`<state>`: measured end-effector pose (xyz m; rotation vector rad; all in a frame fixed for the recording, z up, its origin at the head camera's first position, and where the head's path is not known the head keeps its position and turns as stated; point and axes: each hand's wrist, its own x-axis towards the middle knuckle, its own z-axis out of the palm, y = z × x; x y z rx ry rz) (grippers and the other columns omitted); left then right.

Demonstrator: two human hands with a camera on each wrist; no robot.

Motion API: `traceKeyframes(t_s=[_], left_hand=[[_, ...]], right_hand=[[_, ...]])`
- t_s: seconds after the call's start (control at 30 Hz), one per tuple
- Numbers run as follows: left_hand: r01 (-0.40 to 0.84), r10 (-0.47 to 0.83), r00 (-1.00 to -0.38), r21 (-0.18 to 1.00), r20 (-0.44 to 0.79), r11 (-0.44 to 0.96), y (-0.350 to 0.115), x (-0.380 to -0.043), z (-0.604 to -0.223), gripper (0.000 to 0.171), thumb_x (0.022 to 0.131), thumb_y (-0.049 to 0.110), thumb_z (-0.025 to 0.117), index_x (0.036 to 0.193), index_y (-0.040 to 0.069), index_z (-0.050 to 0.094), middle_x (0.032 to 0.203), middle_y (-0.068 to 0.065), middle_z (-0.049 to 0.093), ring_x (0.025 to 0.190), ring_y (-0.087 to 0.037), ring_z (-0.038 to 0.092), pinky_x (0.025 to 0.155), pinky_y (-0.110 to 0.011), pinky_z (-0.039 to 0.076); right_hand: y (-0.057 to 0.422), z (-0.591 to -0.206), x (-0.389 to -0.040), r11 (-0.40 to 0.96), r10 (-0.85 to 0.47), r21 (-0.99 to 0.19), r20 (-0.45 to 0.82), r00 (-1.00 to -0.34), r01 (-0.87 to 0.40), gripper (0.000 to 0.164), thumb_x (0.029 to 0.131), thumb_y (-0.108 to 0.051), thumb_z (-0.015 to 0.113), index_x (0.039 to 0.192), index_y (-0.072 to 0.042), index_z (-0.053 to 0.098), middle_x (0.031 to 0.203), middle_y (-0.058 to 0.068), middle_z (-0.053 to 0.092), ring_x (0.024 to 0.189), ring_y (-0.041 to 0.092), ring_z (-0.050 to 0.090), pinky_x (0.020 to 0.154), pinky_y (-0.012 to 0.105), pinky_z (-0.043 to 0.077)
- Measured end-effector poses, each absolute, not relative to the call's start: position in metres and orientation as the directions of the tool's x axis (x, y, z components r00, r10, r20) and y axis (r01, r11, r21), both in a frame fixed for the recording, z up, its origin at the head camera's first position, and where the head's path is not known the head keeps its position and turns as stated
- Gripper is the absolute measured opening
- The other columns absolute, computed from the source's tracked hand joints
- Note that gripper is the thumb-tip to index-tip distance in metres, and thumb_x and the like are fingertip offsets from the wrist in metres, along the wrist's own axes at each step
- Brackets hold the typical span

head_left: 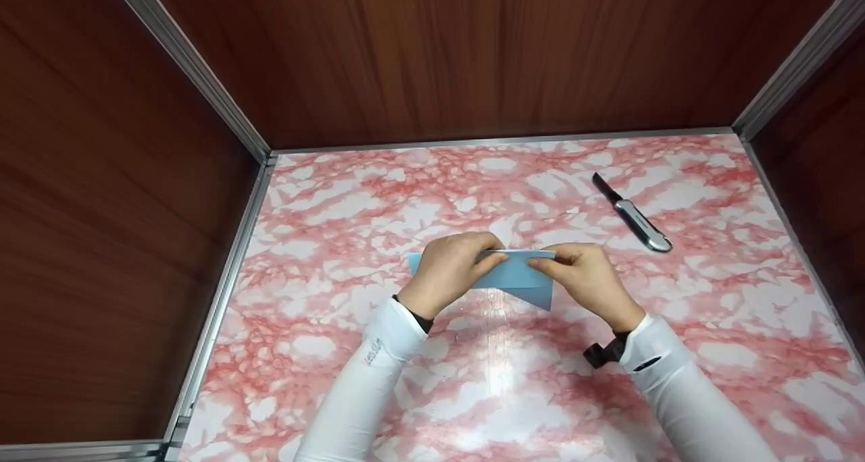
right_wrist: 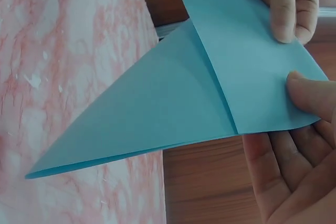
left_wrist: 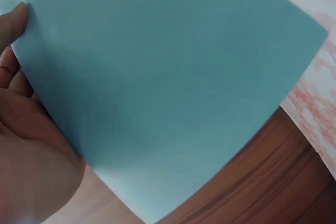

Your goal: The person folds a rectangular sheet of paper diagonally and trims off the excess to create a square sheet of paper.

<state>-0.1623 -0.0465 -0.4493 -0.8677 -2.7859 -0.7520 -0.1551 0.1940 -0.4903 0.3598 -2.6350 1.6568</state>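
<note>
My white sleeves (head_left: 358, 388) come in at the near edge, with a dark scribbled mark on the left one and a black device (head_left: 598, 355) strapped at my right wrist. Ahead of them I hold a folded sheet of blue paper (head_left: 519, 273) over the middle of the marbled red-and-white table (head_left: 311, 300). My left hand (head_left: 449, 273) pinches its upper edge, thumb on the side facing me, and a bit of paper sticks out past that hand on the left. My right hand (head_left: 588, 276) pinches near the right end, thumb on the near side and fingers behind; the two thumbs are apart, with paper between them. Below the straight folded band a triangular flap hangs out, tapering to a point. Beyond my right hand, well apart from the paper, lies a knife (head_left: 635, 215), dark blade out and pointing away to the left. Farthest off, a metal strip (head_left: 500, 140) edges the table below a dark wooden panel (head_left: 473, 57)
</note>
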Motion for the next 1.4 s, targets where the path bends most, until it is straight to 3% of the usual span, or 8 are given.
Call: traceKeyframes(t_s=[0.13, 0.2, 0.33, 0.5, 0.73, 0.93, 1.1, 1.4], left_hand=[[0.653, 0.56, -0.757, 0.36, 0.337, 0.666, -0.036, -0.162, -0.455, 0.029, 0.105, 0.043, 0.056, 0.11, 0.026, 0.078, 0.101, 0.014, 0.074, 0.086, 0.001, 0.068, 0.071, -0.022, 0.054], [0.685, 0.591, -0.727, 0.324, 0.35, 0.652, -0.032, -0.162, -0.458, 0.032, 0.107, 0.044, 0.051, 0.117, 0.027, 0.077, 0.105, 0.014, 0.075, 0.091, 0.0, 0.069, 0.072, -0.023, 0.055], [0.703, 0.637, -0.711, 0.305, 0.298, 0.642, -0.032, -0.163, -0.461, 0.039, 0.109, 0.046, 0.043, 0.129, 0.029, 0.072, 0.115, 0.014, 0.074, 0.101, -0.002, 0.069, 0.078, -0.027, 0.057], [0.698, 0.67, -0.711, 0.324, 0.211, 0.639, -0.038, -0.164, -0.458, 0.04, 0.11, 0.044, 0.041, 0.127, 0.028, 0.074, 0.116, 0.014, 0.074, 0.1, -0.003, 0.07, 0.081, -0.027, 0.056], [0.716, 0.692, -0.698, 0.216, 0.187, 0.664, -0.04, -0.165, -0.454, 0.036, 0.109, 0.043, 0.047, 0.124, 0.029, 0.076, 0.112, 0.016, 0.075, 0.091, -0.005, 0.072, 0.074, -0.026, 0.057], [0.692, 0.681, -0.713, 0.325, 0.166, 0.645, -0.044, -0.167, -0.456, 0.035, 0.107, 0.043, 0.051, 0.115, 0.024, 0.079, 0.105, 0.014, 0.076, 0.088, -0.002, 0.071, 0.075, -0.026, 0.056], [0.699, 0.687, -0.706, 0.329, 0.171, 0.636, -0.049, -0.167, -0.456, 0.031, 0.107, 0.04, 0.054, 0.106, 0.021, 0.079, 0.095, 0.013, 0.076, 0.077, -0.002, 0.068, 0.07, -0.025, 0.054], [0.68, 0.698, -0.707, 0.387, 0.118, 0.623, -0.054, -0.169, -0.456, 0.032, 0.107, 0.039, 0.054, 0.109, 0.02, 0.079, 0.099, 0.011, 0.076, 0.082, -0.003, 0.068, 0.075, -0.026, 0.055]], right_hand=[[0.189, -0.492, -0.154, 0.392, -0.21, -0.893, 0.148, -0.966, -0.222, 0.018, 0.09, -0.038, 0.08, 0.084, -0.022, 0.083, 0.062, -0.01, 0.057, 0.057, 0.007, 0.043, 0.052, 0.021, 0.034], [0.187, -0.492, -0.154, 0.36, -0.231, -0.901, 0.165, -0.959, -0.242, 0.012, 0.091, -0.036, 0.08, 0.093, -0.024, 0.084, 0.073, -0.01, 0.07, 0.064, 0.006, 0.056, 0.059, 0.02, 0.045], [0.184, -0.493, -0.153, 0.306, -0.261, -0.912, 0.194, -0.946, -0.272, 0.011, 0.091, -0.027, 0.08, 0.1, -0.024, 0.084, 0.094, -0.008, 0.078, 0.086, 0.012, 0.072, 0.076, 0.024, 0.056], [0.185, -0.494, -0.151, 0.324, -0.247, -0.905, 0.202, -0.948, -0.277, 0.01, 0.09, -0.019, 0.081, 0.098, -0.023, 0.085, 0.093, -0.008, 0.078, 0.084, 0.012, 0.072, 0.073, 0.022, 0.056], [0.18, -0.479, -0.142, 0.344, -0.246, -0.898, 0.194, -0.95, -0.272, 0.01, 0.091, -0.009, 0.079, 0.098, -0.013, 0.084, 0.093, -0.004, 0.078, 0.082, 0.009, 0.07, 0.072, 0.019, 0.053], [0.178, -0.466, -0.136, 0.352, -0.236, -0.902, 0.173, -0.956, -0.25, 0.01, 0.092, -0.009, 0.078, 0.099, -0.011, 0.084, 0.095, -0.003, 0.078, 0.083, 0.008, 0.069, 0.074, 0.019, 0.052], [0.18, -0.465, -0.136, 0.377, -0.221, -0.896, 0.159, -0.962, -0.234, 0.009, 0.092, -0.01, 0.078, 0.098, -0.012, 0.084, 0.096, -0.005, 0.078, 0.089, 0.01, 0.07, 0.075, 0.019, 0.052], [0.183, -0.468, -0.136, 0.368, -0.235, -0.9, 0.153, -0.96, -0.234, 0.009, 0.093, -0.009, 0.077, 0.099, -0.01, 0.084, 0.098, -0.003, 0.078, 0.091, 0.011, 0.072, 0.077, 0.02, 0.053]])
